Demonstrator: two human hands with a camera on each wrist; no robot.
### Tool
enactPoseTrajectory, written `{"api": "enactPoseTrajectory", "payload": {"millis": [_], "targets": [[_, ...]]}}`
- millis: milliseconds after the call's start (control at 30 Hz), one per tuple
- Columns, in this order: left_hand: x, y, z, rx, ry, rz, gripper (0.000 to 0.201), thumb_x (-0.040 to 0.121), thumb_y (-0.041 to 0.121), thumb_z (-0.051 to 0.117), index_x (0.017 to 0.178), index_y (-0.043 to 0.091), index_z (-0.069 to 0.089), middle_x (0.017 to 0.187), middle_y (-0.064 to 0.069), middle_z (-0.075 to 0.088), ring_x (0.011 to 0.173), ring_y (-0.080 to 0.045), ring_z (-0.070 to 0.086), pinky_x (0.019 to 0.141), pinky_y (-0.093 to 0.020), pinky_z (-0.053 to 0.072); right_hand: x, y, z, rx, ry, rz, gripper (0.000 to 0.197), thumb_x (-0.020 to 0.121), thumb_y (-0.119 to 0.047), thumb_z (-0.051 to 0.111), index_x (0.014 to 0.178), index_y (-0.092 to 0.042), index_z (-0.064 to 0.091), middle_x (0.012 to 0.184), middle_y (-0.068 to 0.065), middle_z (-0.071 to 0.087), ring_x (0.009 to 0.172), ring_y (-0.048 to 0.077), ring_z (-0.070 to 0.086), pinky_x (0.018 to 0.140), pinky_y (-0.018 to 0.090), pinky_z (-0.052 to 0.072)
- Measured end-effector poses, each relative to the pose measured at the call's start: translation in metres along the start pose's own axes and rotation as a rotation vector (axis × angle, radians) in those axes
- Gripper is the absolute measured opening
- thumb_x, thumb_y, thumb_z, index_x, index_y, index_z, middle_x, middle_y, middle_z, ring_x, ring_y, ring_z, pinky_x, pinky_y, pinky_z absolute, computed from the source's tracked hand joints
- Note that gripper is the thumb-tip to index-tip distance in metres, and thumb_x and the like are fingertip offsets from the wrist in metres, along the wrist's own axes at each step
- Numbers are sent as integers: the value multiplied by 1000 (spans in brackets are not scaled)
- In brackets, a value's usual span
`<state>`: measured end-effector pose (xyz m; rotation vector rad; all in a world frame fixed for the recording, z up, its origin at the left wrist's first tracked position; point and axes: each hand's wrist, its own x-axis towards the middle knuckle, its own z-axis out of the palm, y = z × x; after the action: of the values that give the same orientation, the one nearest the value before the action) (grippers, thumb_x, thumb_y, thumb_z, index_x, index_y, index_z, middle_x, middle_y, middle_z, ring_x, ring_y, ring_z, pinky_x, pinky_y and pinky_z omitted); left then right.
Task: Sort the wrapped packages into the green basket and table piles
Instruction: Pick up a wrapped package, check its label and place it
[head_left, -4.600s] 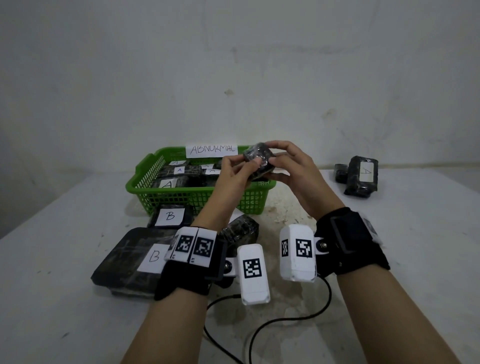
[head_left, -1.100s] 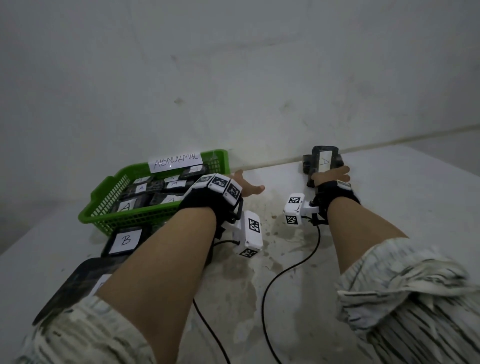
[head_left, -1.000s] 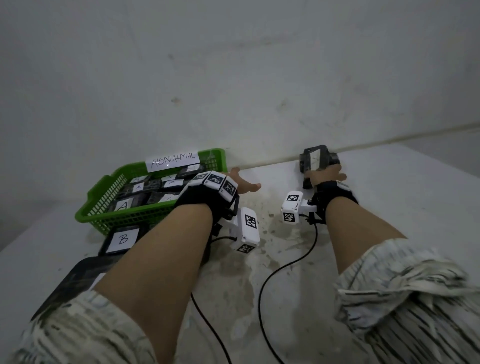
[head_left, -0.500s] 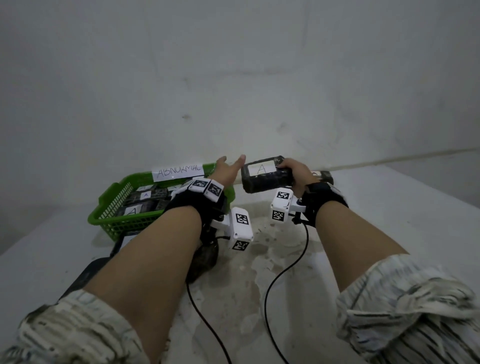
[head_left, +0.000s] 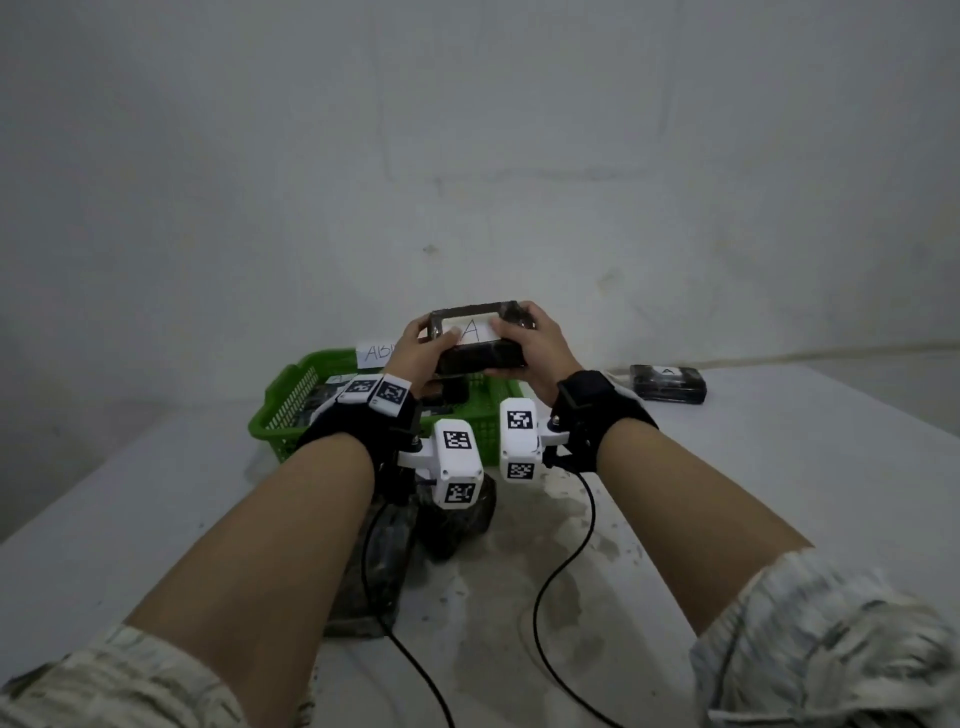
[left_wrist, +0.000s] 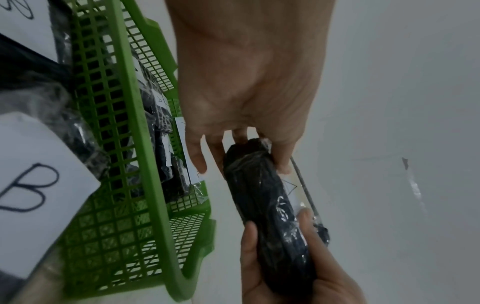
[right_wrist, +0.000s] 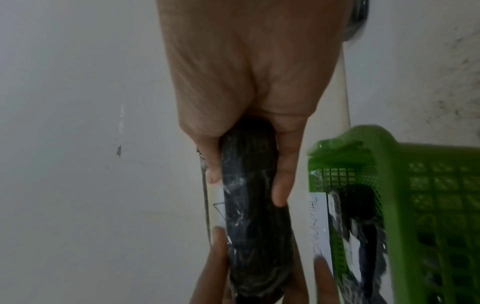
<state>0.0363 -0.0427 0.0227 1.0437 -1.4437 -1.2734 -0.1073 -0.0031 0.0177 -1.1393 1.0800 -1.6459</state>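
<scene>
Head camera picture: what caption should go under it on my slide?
Both hands hold a wrapped package labelled A above the green basket.

Held package (head_left: 478, 340): black wrapping under glossy clear film, white label marked with a black letter A. Basket (head_left: 283, 410): bright green lattice plastic, white paper tag with black handwriting. Package on the table at right (head_left: 669, 383): black, white label, black A. Label beside the basket (left_wrist: 28, 185): white, black letter B. Wrist units (head_left: 457, 460): white with black-and-white square code patterns. Wrist straps (head_left: 597, 410): black. Cables (head_left: 550, 587): black. Sleeves (head_left: 826, 644): pale with dark streaked print. Table (head_left: 805, 493): white, grey-brown stains at centre.
</scene>
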Motion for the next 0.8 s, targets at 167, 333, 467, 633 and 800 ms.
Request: {"api": "enactPoseTrajectory", "payload": {"millis": [167, 333, 467, 633, 800], "targets": [[-4, 0, -9, -157, -2, 93, 41, 88, 10, 62, 127, 12, 48, 119, -16, 58, 102, -34, 60, 91, -53, 50, -5, 8, 16, 73, -49, -11, 11, 92, -7, 58, 92, -14, 49, 97, 7, 58, 82, 25, 61, 49, 32, 56], [-5, -1, -12, -219, -26, 110, 43, 88, 12, 63, 128, 10, 46, 121, -18, 59, 105, -35, 61, 91, -54, 50, -7, 4, 20, 48, -64, -20, 27, 86, 3, 62, 103, -14, 48, 96, 6, 60, 83, 22, 63, 56, 32, 59], [-5, -1, -9, -233, -65, 87, 50, 88, 0, 59, 131, 18, 41, 105, -9, 57, 93, -26, 61, 83, -40, 55, -8, 5, 16, 51, -18, -59, 26, 87, 6, 59, 98, -15, 48, 95, 5, 60, 81, 21, 63, 52, 28, 57], [-1, -10, -8, -216, -2, 101, 58, 85, -9, 57, 137, 13, 41, 103, -12, 56, 83, -24, 60, 76, -37, 55, -10, 5, 16, 86, -53, 1, 25, 89, -4, 61, 107, -13, 45, 98, 4, 58, 85, 22, 62, 58, 34, 60], [-2, -8, -8, -181, -47, 26, 50, 92, 11, 57, 138, 19, 40, 117, -11, 55, 93, -22, 59, 73, -32, 55, -10, 6, 7, 81, -19, -48, 17, 97, -10, 51, 111, -17, 48, 101, 1, 56, 88, 23, 61, 61, 38, 60]]}}
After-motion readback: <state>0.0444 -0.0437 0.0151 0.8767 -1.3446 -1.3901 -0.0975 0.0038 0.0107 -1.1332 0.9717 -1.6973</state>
